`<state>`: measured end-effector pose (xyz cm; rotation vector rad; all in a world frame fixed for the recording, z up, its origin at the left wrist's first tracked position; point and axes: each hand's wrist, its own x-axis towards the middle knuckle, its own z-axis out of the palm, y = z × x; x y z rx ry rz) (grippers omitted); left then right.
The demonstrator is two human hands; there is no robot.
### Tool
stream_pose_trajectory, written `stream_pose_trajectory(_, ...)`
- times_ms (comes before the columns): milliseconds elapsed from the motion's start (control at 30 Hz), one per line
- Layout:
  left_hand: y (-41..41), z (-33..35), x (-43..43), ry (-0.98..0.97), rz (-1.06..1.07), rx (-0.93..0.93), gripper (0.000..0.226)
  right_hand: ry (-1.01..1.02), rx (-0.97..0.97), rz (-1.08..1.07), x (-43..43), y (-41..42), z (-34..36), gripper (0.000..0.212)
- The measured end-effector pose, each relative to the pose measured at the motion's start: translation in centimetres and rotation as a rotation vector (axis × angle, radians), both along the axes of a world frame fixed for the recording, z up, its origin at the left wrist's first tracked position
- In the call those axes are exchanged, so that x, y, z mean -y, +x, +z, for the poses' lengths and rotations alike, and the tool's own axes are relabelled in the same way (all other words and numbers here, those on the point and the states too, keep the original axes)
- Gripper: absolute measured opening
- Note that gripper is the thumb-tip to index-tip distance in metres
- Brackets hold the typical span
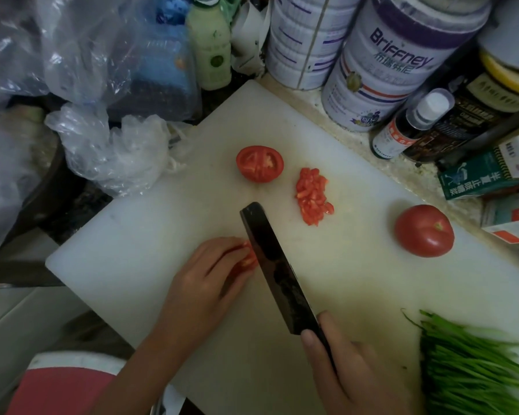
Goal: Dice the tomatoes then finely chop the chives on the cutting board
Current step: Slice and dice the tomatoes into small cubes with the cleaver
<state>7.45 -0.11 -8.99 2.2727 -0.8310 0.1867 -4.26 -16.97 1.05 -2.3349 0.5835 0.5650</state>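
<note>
On the white cutting board [138, 253] my left hand [210, 274] holds down a piece of tomato [247, 259] with curled fingers. My right hand [351, 369] grips the handle of a dark cleaver [277, 271], whose blade stands against the tomato piece on its right side. A half tomato [259, 163] lies cut face up at the far middle of the board. Beside it is a small heap of diced tomato [312, 196]. A whole tomato [423, 230] sits at the right. A bunch of green chives [474, 363] lies at the near right corner.
Crumpled plastic bags [114, 151] crowd the board's far left edge. Large tins [402, 55], small bottles [411, 124] and cartons [486, 175] line the counter behind and to the right of the board. A pale green bottle [212, 46] stands at the back.
</note>
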Motion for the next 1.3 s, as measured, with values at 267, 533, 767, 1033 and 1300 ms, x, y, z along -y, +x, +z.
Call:
stream_pose_trajectory(267, 0.1, -0.1, 0.2, -0.054, 0.010, 0.042, 0.022, 0.028, -0.019, 0.045, -0.6, 0.6, -0.7, 0.029)
stream_pose_trajectory(533, 0.2, 0.0, 0.6, -0.108, 0.024, 0.000, 0.020, -0.132, -0.139, 0.186, -2.3, 2.1, -1.1, 0.018)
stream_pose_trajectory(767, 0.4, -0.2, 0.5, -0.111, 0.024, -0.020, 0.016, -0.419, 0.038, 0.405, -3.5, 5.3, -2.6, 0.042)
stream_pose_trajectory(1033, 0.4, -0.5, 0.4, -0.136, 0.041, -0.031, 0.014, -0.196, 0.089, 0.242, -2.0, 1.2, -2.7, 0.053)
stream_pose_trajectory(1300, 0.3, -0.5, 0.5, -0.151, 0.051, -0.040, 0.015, -0.107, 0.279, 0.215, -2.0, 6.1, -3.6, 0.023)
